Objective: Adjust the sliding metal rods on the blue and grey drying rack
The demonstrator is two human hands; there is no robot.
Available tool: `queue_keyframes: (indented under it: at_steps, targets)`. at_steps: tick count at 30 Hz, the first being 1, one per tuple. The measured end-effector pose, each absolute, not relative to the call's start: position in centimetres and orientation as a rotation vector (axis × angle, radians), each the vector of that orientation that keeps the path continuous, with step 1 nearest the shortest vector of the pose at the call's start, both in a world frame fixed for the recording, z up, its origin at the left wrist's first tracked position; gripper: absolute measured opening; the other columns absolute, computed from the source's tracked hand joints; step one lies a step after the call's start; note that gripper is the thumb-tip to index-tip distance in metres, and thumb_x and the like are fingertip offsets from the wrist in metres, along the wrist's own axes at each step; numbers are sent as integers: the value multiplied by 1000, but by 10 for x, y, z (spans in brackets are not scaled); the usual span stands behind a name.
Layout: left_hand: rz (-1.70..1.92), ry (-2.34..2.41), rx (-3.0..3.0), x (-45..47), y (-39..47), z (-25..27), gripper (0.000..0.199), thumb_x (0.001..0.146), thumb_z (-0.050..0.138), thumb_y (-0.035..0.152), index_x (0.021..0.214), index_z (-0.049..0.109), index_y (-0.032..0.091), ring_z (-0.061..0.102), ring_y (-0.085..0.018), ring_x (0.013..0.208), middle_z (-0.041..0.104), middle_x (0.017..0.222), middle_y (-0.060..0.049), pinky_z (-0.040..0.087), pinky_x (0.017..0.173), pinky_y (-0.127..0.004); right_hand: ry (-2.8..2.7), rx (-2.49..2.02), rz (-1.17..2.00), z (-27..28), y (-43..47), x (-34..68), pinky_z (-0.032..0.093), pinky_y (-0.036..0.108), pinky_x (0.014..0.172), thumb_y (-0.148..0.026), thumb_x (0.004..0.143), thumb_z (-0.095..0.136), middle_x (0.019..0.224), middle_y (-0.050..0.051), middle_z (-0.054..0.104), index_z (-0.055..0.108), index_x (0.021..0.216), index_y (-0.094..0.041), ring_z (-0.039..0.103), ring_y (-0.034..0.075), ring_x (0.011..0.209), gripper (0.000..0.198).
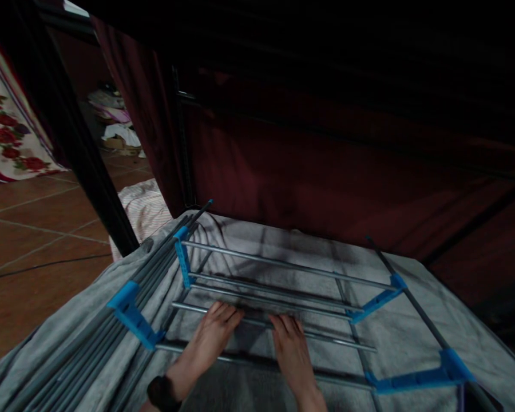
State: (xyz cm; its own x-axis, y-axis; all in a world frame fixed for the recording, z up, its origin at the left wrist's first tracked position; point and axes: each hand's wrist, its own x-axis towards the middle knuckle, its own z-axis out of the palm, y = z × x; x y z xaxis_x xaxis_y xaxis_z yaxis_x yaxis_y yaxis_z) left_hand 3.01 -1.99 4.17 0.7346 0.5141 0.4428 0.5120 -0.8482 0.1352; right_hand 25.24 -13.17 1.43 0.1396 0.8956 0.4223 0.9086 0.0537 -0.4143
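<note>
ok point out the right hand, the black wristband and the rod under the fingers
right hand (290, 345), head view, back of the hand
black wristband (163, 392), head view, its middle
rod (257, 323), head view, stretch between the hands

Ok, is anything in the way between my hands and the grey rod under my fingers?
Nothing visible: your left hand and right hand both have fingers on that grey rod. The front rod lies nearer you, but your arms reach over it.
</note>
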Motion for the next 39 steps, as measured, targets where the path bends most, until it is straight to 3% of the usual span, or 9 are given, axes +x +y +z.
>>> queue_keyframes:
  at_steps: [5, 8, 10, 13, 17, 22, 29, 33, 39]
  targets:
    - [877, 860, 2884, 2, 2, 34, 30, 102, 45, 16, 115, 70, 24, 70, -20, 91, 77, 101, -4, 50, 88, -37, -1233, -1842, -6, -11, -164, 312, 31, 59, 124, -30, 95, 55, 126, 7, 71, 74, 115, -32, 59, 28, 130, 28]
    - [895, 859, 2861, -6, 11, 30, 28, 104, 43, 23, 112, 70, 24, 72, -20, 90, 78, 100, -3, 50, 84, -35, -847, -1852, -54, -14, -184, 336, 21, 61, 128, -51, 87, 65, 148, 13, 57, 70, 122, -26, 41, 34, 148, 43]
    - [904, 841, 2841, -7, 16, 30, 27, 105, 44, 26, 110, 70, 24, 72, -19, 88, 78, 98, -2, 51, 81, -34, -578, -1812, -19, -16, -194, 347, 23, 57, 128, -58, 78, 72, 160, 17, 44, 63, 130, -21, 35, 34, 153, 64]
    - [922, 829, 2819, -6, 24, 33, 26, 105, 46, 32, 107, 72, 25, 72, -19, 88, 79, 97, -1, 52, 80, -34, -172, -1686, 169, -21, -198, 356, 39, 50, 121, -61, 66, 79, 153, 16, 50, 57, 132, -21, 53, 31, 140, 81]
    - [889, 842, 2800, -5, 30, 33, 31, 104, 46, 39, 106, 75, 27, 72, -21, 88, 80, 98, -2, 54, 81, -35, -57, -1332, 502, -15, -194, 356, 55, 44, 107, -54, 66, 83, 117, 5, 73, 65, 114, -25, 72, 24, 111, 59]
    - [830, 855, 2808, -11, 27, 22, 29, 104, 47, 37, 106, 75, 28, 71, -20, 89, 79, 98, -1, 54, 83, -34, -131, -1071, 647, -5, -192, 351, 58, 42, 103, -40, 73, 83, 103, 6, 77, 73, 89, -26, 73, 25, 108, 23]
    - [988, 972, 2864, -16, 7, 2, 28, 104, 46, 32, 112, 73, 28, 72, -22, 94, 78, 100, -3, 50, 91, -39, -49, -1114, 649, -18, -200, 360, 59, 47, 100, -44, 73, 86, 96, 5, 76, 72, 88, -23, 74, 22, 96, 29]
    - [1060, 1079, 2835, -18, -8, -15, 26, 102, 48, 27, 114, 72, 28, 71, -23, 100, 79, 104, -5, 48, 94, -42, -5, -1133, 647, -14, -202, 358, 62, 40, 94, -43, 67, 91, 85, -1, 71, 67, 80, -24, 72, 17, 83, 32]
    - [1055, 1267, 2767, -16, -11, -21, 23, 100, 52, 26, 110, 72, 27, 68, -27, 106, 77, 110, -6, 43, 104, -51, -89, -1222, 650, -18, -202, 354, 61, 35, 95, -46, 71, 88, 87, -3, 69, 68, 77, -24, 70, 14, 83, 30]
